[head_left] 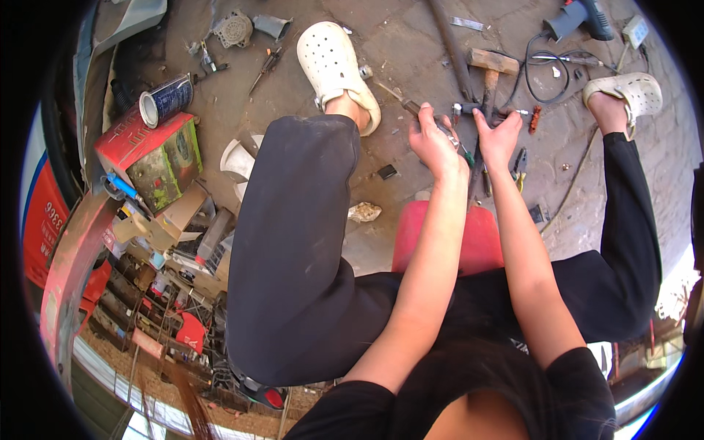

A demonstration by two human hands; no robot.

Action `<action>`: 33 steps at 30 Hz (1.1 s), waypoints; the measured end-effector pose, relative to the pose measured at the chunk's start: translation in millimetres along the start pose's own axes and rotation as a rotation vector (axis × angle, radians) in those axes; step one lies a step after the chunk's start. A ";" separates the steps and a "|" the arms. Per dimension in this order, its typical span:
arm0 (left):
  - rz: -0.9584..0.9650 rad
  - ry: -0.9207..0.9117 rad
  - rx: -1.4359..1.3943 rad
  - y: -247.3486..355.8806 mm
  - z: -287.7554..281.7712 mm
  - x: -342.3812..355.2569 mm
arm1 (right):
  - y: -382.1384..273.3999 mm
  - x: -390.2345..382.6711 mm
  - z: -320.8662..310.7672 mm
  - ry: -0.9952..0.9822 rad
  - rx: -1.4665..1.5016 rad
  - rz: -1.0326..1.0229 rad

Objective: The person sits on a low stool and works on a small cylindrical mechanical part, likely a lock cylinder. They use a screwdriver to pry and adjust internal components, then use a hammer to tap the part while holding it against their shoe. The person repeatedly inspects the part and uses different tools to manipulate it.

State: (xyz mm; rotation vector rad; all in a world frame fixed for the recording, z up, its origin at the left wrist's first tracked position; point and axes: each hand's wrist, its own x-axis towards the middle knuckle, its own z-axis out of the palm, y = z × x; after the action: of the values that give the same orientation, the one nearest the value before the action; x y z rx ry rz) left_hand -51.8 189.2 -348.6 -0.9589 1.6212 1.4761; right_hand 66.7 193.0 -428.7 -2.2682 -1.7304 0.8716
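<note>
My left hand (436, 143) is closed on a screwdriver (403, 99), its shaft pointing up and left. My right hand (499, 138) is closed on a dark part with silvery ends (463, 108), just right of my left hand; its exact shape is hidden by my fingers. Just beyond my hands lies a wooden-handled hammer (493, 60) beside a long metal pipe (444, 29). A small orange-brown piece (535, 119) and yellow-handled pliers (520, 172) lie to the right of my right hand. A small black block (387, 172) is on the ground below left.
My feet in white clogs (326, 62) frame the paved ground over a red pad (414, 235). A dark power tool (568, 20) with cable and a socket strip (633, 33) sit at upper right. Left are a red box (117, 147), a can (165, 99) and scattered parts.
</note>
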 end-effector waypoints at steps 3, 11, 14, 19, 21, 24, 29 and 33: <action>-0.053 -0.119 -0.080 1.7 -8.2 1.4 | 6.9 -9.5 2.7 -0.003 -0.035 0.025; -0.074 -0.226 -0.088 19.9 -18.6 4.1 | 7.4 -7.1 -22.2 -0.542 0.649 0.472; -0.090 -0.257 -0.123 22.0 -18.2 7.4 | 6.5 3.7 -41.6 -0.881 1.165 0.748; -0.134 -0.224 -0.208 24.3 -10.7 4.9 | -0.9 12.2 -54.6 -1.144 1.841 0.899; -0.117 -0.198 -0.194 24.5 -4.6 -2.8 | -10.7 9.1 -56.7 -1.034 1.868 0.985; -0.082 -0.228 -0.207 32.6 1.6 -11.1 | -10.9 9.9 -54.7 -1.066 1.879 0.997; -0.059 -0.202 -0.213 48.6 2.0 -6.6 | -8.4 15.4 -51.9 -1.133 1.740 0.948; -0.118 -0.199 -0.254 49.8 1.6 -4.4 | -15.4 11.2 -50.0 -1.089 1.701 0.976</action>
State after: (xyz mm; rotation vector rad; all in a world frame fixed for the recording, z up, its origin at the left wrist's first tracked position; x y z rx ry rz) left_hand -94.0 194.1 -322.4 -0.9918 1.2356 1.6645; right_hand 82.4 219.1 -384.7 -1.0544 0.5928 2.4909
